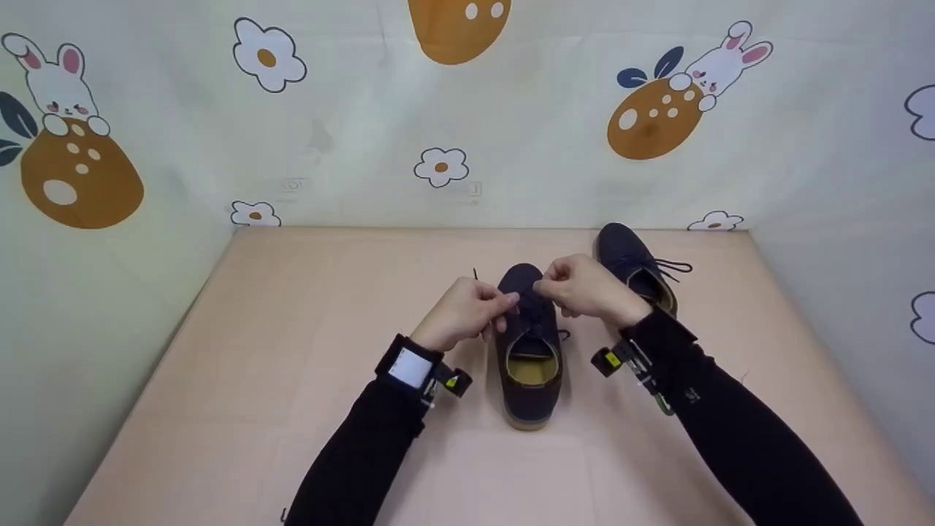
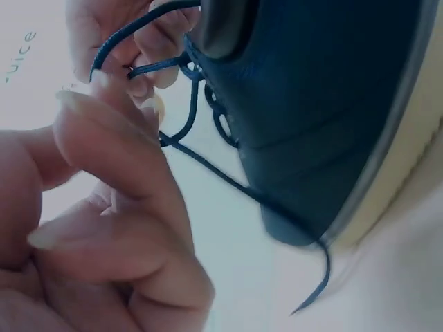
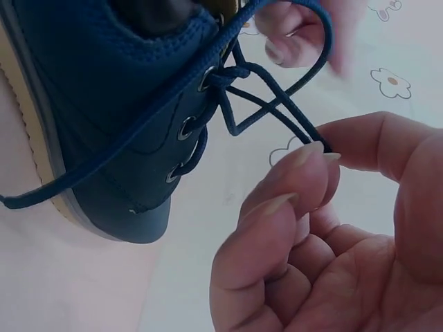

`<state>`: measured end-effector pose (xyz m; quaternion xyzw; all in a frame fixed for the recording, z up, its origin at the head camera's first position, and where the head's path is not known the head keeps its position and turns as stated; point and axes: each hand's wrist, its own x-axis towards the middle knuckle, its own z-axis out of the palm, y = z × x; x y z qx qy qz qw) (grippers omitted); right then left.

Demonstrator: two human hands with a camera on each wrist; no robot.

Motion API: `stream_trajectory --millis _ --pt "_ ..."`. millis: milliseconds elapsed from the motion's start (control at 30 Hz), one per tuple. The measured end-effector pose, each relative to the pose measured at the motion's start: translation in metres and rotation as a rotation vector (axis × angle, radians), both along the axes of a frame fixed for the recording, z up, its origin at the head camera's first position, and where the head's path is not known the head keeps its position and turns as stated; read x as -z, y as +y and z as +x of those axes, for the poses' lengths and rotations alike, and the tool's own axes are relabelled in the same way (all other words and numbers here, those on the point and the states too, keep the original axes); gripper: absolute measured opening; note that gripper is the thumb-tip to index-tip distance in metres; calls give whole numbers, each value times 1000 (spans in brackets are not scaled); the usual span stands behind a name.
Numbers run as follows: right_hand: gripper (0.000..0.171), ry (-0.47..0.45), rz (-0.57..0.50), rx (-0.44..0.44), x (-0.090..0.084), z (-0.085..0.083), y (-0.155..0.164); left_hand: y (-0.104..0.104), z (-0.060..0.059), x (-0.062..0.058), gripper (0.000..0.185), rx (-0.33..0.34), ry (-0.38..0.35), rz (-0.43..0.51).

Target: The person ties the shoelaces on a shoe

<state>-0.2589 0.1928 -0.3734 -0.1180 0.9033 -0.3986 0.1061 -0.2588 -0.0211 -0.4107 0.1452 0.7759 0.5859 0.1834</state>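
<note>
A dark navy lace-up shoe [image 1: 527,404] stands on the table with its toe pointing away from me. My left hand [image 1: 467,313] is at the left of its laces, pinching a shoelace [image 2: 208,164] between thumb and fingers; a loose end trails down past the shoe's side. From the right, my right hand [image 1: 586,288] pinches a bent loop of the same lace [image 3: 287,104] between thumb and fingertips. In the right wrist view, the laces cross above the metal eyelets [image 3: 185,128]. Both hands are close together over the shoe's front.
A matching second shoe [image 1: 619,245] lies behind my right forearm, its lace [image 1: 676,265] spread to the right. The pale pink tabletop [image 1: 292,351] meets a printed curtain [image 1: 350,131] at the back and sides. Camera mounts [image 1: 454,380] are strapped to both wrists.
</note>
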Motion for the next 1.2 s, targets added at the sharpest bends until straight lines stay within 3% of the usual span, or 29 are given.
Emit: stream_trajectory --millis 100,233,300,400,533,600,733,967,1067,1200 --pt "21 20 1 0 1 1 0 2 -1 2 21 -2 -48 68" --pt "20 43 5 18 1 1 0 8 0 3 14 -61 -113 252" --pt "19 48 -1 31 2 1 0 11 2 4 13 -61 -125 283" --pt "17 47 -26 47 3 3 -1 16 6 6 12 1 -32 146" --pt "16 60 -59 64 4 5 -1 18 13 4 10 66 198 -106" --pt "16 70 -67 69 3 6 -2 18 14 3 10 72 269 -163" --pt "16 88 -84 79 3 7 -2 19 15 3 12 71 312 -204" --pt "16 120 -85 75 0 12 -3 16 13 -2 21 7 304 -249" --pt "15 147 -72 52 0 15 -3 12 10 -4 22 -31 259 -156" --pt "13 197 -64 -10 1 18 -4 11 6 -2 40 -64 88 40"
